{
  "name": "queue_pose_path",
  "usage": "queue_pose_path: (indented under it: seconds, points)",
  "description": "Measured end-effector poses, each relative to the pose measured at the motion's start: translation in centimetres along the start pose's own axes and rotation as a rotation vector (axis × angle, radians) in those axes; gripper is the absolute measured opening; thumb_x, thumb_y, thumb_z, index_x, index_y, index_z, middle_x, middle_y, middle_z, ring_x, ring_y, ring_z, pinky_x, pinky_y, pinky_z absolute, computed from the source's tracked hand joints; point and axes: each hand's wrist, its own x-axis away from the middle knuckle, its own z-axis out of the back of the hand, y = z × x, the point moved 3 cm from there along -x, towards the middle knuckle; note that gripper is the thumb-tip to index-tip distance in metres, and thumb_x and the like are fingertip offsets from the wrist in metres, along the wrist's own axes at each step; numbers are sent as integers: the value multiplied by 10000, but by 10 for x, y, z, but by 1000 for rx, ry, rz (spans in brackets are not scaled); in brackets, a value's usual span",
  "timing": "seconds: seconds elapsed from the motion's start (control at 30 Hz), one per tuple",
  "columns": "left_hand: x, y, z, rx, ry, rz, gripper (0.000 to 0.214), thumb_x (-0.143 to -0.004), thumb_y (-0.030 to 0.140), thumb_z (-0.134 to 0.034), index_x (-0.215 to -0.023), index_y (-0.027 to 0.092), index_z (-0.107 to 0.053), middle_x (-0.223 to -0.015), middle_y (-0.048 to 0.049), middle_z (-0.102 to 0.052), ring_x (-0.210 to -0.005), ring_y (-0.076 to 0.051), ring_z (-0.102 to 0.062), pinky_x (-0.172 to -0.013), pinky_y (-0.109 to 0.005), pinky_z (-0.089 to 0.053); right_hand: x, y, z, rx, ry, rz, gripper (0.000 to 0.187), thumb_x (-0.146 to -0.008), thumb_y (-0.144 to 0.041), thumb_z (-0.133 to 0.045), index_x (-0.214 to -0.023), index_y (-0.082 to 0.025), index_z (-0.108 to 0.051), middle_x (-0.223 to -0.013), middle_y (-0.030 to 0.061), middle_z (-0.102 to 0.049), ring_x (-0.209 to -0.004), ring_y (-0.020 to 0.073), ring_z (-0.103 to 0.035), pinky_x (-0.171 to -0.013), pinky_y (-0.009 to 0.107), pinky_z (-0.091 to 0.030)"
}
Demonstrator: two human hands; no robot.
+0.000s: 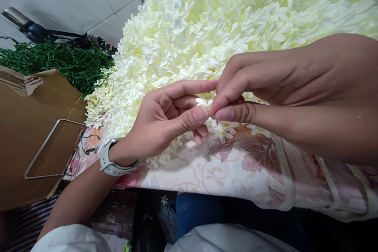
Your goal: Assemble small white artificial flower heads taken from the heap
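Note:
My left hand, with a grey watch on its wrist, pinches small white flower blossoms between thumb and fingers. My right hand meets it from the right, thumb and forefinger pinched on the same little white flowers. Both hands hover over the near edge of a big heap of cream-white blossoms piled on a floral tablecloth.
Left of the heap lies a tangle of green plastic stems. A brown cardboard box with a metal wire frame stands at the left. A dark handled tool lies on the tiled floor behind.

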Motion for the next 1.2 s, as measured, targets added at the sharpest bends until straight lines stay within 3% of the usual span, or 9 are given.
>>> queue_pose_path:
  seconds: [0.13,0.23,0.4,0.6,0.67,0.77,0.9,1.03,1.2]
  points:
    - [0,2,-1,-42,9,-31,309,-847,312,-859,-1143,234,-812,-872,16,-816,-640,-112,-751,-567,-179,-663,1,-2,-2,3,60,-35,133,-873,-244,-758,-745,-260,-725,-736,-9,-705,-599,137,-581,-545,306,-467]
    - [0,2,-2,-131,43,-54,425,-767,248,-916,-1176,254,-803,-1025,16,-834,-655,-121,-762,-586,-214,-683,0,-3,-5,-24,73,-54,145,-884,-219,-741,-744,-248,-716,-749,0,-715,-606,131,-601,-547,282,-488]
    - [0,2,-2,-175,91,-65,381,-788,180,-884,-1156,236,-805,-1046,18,-832,-631,-126,-767,-555,-213,-684,0,3,-6,-162,44,-132,155,-892,-260,-762,-740,-233,-752,-745,9,-730,-604,127,-634,-459,233,-419]
    - [0,0,-1,-170,65,-61,389,-806,130,-855,-1176,231,-790,-1124,8,-828,-862,-207,-830,-593,-193,-696,0,9,-2,-246,38,-201,171,-922,-296,-736,-767,-224,-734,-695,5,-700,-605,138,-637,-466,233,-421]
    - [0,0,-1,-166,65,-52,397,-818,136,-848,-1194,245,-779,-1120,10,-830,-925,-226,-831,-602,-187,-696,-1,9,0,-203,85,-184,152,-929,-264,-721,-781,-229,-719,-678,-10,-670,-581,118,-590,-474,240,-403]
    - [1,1,-1,-169,92,-32,405,-834,136,-840,-1216,246,-764,-1040,3,-843,-941,-233,-831,-601,-176,-690,-3,11,6,-57,261,-140,115,-911,-204,-714,-798,-224,-703,-705,-13,-651,-595,106,-557,-506,278,-381]
    - [0,3,-2,-198,102,-14,425,-859,160,-830,-1266,240,-740,-981,3,-843,-993,-241,-825,-633,-180,-696,-3,12,10,155,428,-49,138,-814,-145,-746,-872,-227,-651,-841,17,-657,-734,152,-594,-632,360,-412]
    - [-1,3,1,-237,81,-44,433,-872,226,-834,-1289,249,-722,-804,40,-803,-879,-213,-830,-622,-184,-691,-2,1,7,155,326,54,189,-781,-172,-745,-850,-270,-599,-888,32,-643,-807,200,-582,-701,405,-410]
    - [0,1,5,-314,51,-24,552,-870,345,-843,-1387,286,-659,-879,38,-811,-713,-152,-797,-657,-206,-697,1,-8,2,311,154,225,83,-808,-236,-729,-781,-301,-685,-885,37,-649,-804,214,-611,-698,398,-453]
